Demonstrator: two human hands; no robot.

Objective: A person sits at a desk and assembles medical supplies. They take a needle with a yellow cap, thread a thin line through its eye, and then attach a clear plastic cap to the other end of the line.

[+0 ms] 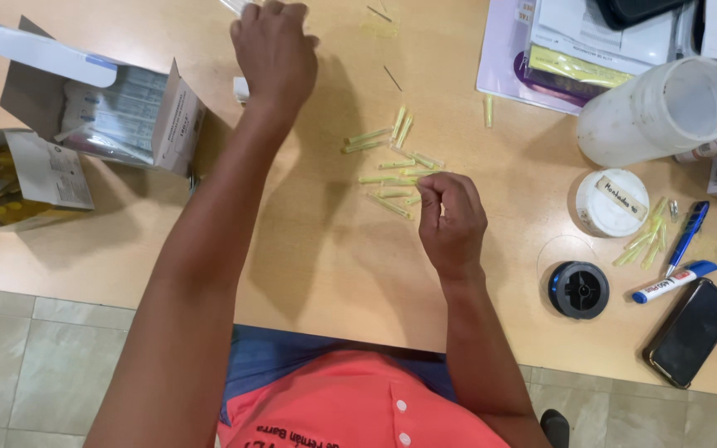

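My left hand (274, 48) reaches to the far side of the wooden table (325, 249), fingers curled over something clear and thin at the top edge; what it grips is hidden. My right hand (451, 222) rests near the table's middle, thumb and fingers pinched at the right end of a scatter of several thin yellow-green tubes (392, 162). Whether it holds one of them is unclear. A thin needle-like pin (392, 78) lies beyond the tubes.
An open cardboard box of packets (126, 112) stands at the left. At the right are a tipped white plastic jar (657, 108), its lid (612, 202), a black spool (579, 289), pens (674, 281), a phone (691, 332), more yellow tubes (645, 245) and papers (591, 41).
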